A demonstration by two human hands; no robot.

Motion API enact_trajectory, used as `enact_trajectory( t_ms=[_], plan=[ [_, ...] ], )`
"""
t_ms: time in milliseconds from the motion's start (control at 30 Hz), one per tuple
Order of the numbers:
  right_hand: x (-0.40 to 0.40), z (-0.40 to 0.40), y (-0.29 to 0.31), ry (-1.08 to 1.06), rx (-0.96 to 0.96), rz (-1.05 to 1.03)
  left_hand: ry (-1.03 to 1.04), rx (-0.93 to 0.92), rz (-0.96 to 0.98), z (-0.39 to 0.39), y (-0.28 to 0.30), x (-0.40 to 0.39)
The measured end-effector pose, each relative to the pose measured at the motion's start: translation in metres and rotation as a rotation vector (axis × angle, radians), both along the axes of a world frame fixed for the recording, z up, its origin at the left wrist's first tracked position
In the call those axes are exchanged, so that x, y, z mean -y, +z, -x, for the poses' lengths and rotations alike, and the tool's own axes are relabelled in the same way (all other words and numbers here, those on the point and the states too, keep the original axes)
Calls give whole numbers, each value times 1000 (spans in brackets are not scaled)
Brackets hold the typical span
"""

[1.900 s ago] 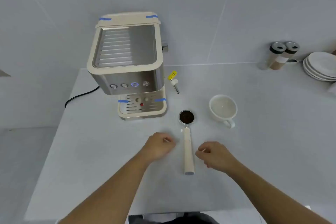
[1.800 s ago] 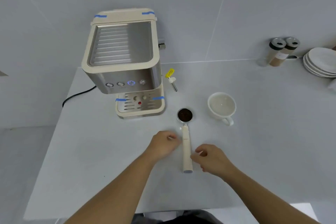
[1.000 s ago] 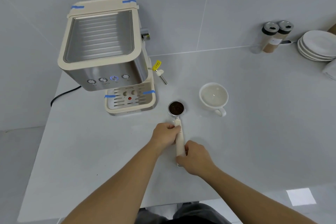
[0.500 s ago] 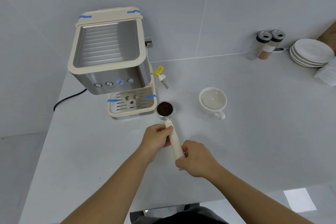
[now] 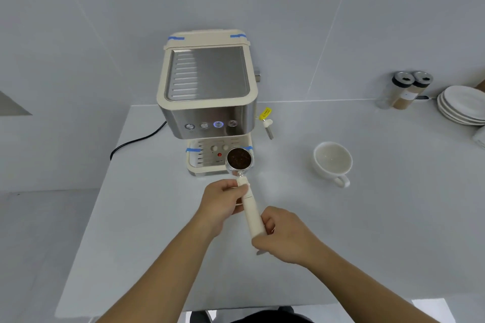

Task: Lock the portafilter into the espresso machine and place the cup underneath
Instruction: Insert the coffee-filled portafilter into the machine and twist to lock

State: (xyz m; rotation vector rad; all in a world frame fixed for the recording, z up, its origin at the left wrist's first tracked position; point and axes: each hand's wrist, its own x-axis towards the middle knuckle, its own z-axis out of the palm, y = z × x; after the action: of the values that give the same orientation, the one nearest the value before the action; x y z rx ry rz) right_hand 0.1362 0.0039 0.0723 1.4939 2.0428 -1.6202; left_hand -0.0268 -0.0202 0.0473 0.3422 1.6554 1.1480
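Both hands hold the portafilter (image 5: 250,207) by its long cream handle. My left hand (image 5: 220,203) grips the upper part near the basket, and my right hand (image 5: 282,233) grips the handle's lower end. Its metal basket, full of dark coffee grounds, hovers over the right front of the drip tray of the cream and steel espresso machine (image 5: 207,92). An empty white cup (image 5: 332,161) stands on the table (image 5: 393,204) to the right of the machine, handle toward me.
A steam wand (image 5: 269,130) with a yellow tag sticks out on the machine's right side. Two lidded jars (image 5: 405,90) and a stack of white plates (image 5: 463,105) sit at the far right. A black power cord (image 5: 136,140) runs off the machine's left.
Both hands closed on the portafilter's handle, lifted it off the table and carried it forward and left, from beside the cup to the machine's drip tray.
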Motion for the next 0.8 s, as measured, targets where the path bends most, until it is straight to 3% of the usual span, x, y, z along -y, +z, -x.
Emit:
enact_trajectory(
  t_ms=[400, 800],
  plan=[
    [-1, 47, 7, -156, -228, 358, -51, 69, -35, 47, 17, 24],
    [6, 70, 16, -140, -249, 440, -132, 28, -30, 70, 27, 27]
  ],
)
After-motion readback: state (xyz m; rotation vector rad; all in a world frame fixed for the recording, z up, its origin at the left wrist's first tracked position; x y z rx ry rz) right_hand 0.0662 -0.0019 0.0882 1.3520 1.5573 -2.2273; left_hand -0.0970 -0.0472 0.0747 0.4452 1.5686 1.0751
